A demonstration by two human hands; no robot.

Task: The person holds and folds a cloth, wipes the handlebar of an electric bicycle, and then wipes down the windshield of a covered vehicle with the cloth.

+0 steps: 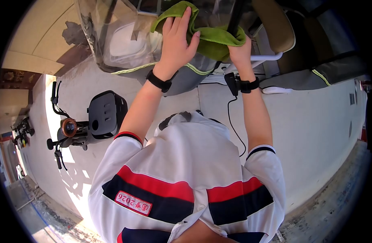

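Cloth (212, 36), green and folded over on itself, is pressed against the clear plastic cover (113, 40) of a small covered vehicle, near that cover's lower edge, where a yellow-green trim line runs. The left hand (175, 40) is laid flat on the cloth with its fingers spread fairly wide and stretched upward, the palm bearing down on the fabric. The right hand (240, 52) is found at the cloth's right end, mostly hidden beneath a fold, so it cannot be told whether its fingers are curled around the fabric or merely set against it. A black band is worn on each wrist, and a thin black cable (234, 125) hangs down from the right one. How much of the cover has been wiped cannot be read from the surface, since reflections are shown across it everywhere; the cloth is judged to be mid-wipe, with the wide stretch of plastic toward the left yet to be covered. A tan seat back (277, 24) is seen beyond the right hand, behind a white frame bar (267, 57). Lower down, the person's white shirt (190, 170) with red and navy stripes fills the view. Well apart to the left, a scooter (92, 121) with a black rear box is parked on the pale concrete ground (315, 129).
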